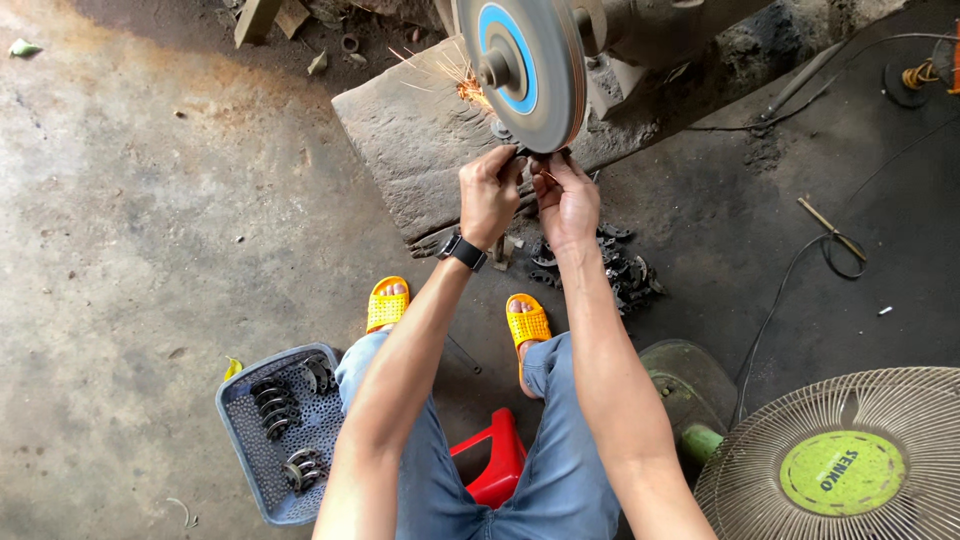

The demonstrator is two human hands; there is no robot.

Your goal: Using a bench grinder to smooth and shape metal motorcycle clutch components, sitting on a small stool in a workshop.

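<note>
While sparks (440,72) fly off to the left of it, both hands are up at the bottom edge of the grinding wheel (525,70), a grey disc with a blue ring on its face. The left hand (489,195) is curled tight, fingers pinched on a small dark metal piece (530,155) held right against the wheel's rim. The right hand (566,200) is clamped on the same piece from the other side, so the two hands are just about touching each other. The piece itself is mostly hidden by the fingers, can't really tell its shape.

There's a black watch (462,251) on the left wrist. The grinder sits over a worn stone slab (400,140) on the concrete floor (150,220). Just below the right hand, a pile of dark metal parts (625,270) lies on the floor beside the slab. Off by the left knee there's a grey perforated plastic basket (245,440) with a few curved metal parts in it.

The person is in jeans and orange sandals (387,303), sitting on a red plastic stool (490,460). A floor fan (850,460) with a green hub is in the bottom right corner, well apart from the hands.
</note>
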